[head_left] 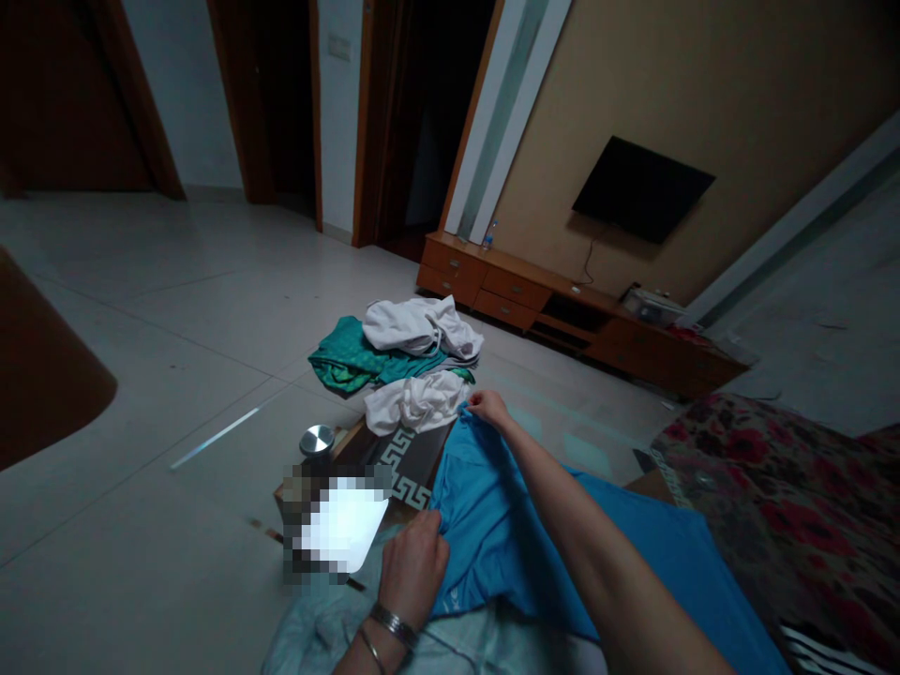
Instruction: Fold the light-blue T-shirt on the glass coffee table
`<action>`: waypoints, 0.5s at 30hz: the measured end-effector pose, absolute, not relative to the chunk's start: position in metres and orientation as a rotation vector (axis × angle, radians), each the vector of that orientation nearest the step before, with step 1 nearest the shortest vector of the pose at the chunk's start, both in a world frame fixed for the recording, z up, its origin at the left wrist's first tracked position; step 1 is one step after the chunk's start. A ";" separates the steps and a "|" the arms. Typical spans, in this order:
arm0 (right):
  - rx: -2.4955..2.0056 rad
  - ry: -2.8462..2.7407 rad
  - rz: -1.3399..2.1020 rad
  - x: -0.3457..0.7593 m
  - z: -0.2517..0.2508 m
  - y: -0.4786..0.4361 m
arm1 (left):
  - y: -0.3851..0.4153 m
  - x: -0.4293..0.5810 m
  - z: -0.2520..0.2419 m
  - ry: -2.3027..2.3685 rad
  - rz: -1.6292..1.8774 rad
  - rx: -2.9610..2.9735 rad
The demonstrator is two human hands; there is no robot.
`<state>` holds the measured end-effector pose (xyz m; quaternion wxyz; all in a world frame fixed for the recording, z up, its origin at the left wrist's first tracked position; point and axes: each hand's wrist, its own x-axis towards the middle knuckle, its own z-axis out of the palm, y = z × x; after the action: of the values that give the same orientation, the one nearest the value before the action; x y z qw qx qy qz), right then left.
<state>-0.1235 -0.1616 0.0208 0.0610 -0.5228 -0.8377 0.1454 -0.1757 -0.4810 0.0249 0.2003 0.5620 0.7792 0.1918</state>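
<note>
Blue and light, the sports shirt (506, 534) lies gathered between my hands. My left hand (414, 570), bangles (394, 626) on its wrist, is closed on a fold near the shirt's lower part; my right hand (488, 408) pinches its far upper edge. The thin fabric should handle soft, limp and a little slippery, so its edges and seams look like the surest holds. Under my left wrist lies a pale grey-blue cloth (323, 633). Just ahead of that hand, a low desk (408, 469) with a Greek-key border carries a blurred bright patch (341, 525) and a steel-lidded jar (316, 439). Past my right hand sit a white garment (414, 401), a green garment (348, 356) and a white hoodie (422, 328). To my right spreads a red floral bedcover (780, 497). Farthest ahead, a wooden TV cabinet (562, 309) stands beneath a wall-mounted television (643, 187).
</note>
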 end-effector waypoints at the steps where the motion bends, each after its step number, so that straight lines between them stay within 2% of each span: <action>1: -1.617 -2.491 0.420 -0.120 0.024 -0.158 | -0.481 -0.176 0.026 2.179 0.536 1.572; 9: -1.808 -2.286 0.294 -0.105 0.040 -0.141 | -0.480 -0.176 0.024 2.167 0.597 1.507; 15: -1.472 -2.560 0.327 -0.118 0.051 -0.159 | -0.479 -0.187 0.019 2.071 0.849 1.310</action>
<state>-0.1182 -0.1588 0.0506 0.0850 -0.4936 -0.8585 0.1096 -0.1874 -0.4791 0.0193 0.2705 0.4862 0.7688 0.3152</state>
